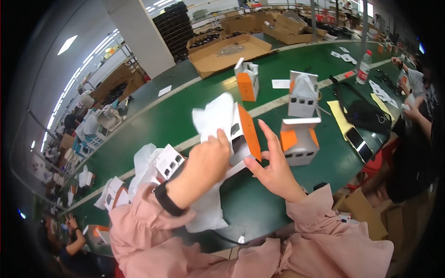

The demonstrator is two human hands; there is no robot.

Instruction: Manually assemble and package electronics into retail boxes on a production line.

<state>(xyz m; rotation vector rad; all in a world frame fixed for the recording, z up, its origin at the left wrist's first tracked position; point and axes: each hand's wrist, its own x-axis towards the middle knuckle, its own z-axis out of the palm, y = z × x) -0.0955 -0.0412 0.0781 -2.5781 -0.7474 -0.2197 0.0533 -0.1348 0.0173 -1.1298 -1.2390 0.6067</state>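
Observation:
An orange and white carton (251, 134) is tilted in front of me above the green table. My right hand (276, 172) grips its lower right corner, thumb at the bottom edge and fingers along the orange side. My left hand (209, 157), with a black band at the wrist, is curled closed at the carton's left side. It pinches a white plastic bag (215, 113) that bulges beside the carton; its fingertips are partly hidden. Just left of that wrist lies another white carton (168, 162) printed with dark pictures, and a loose white bag (144, 162).
An open carton (300, 150) stands right of my hand; two more, a bag-filled one (303, 99) and an orange one (248, 83), stand farther back. A phone (359, 143), black shoulder bag (368, 116) and bottle (364, 68) are at right. Co-workers sit at both sides.

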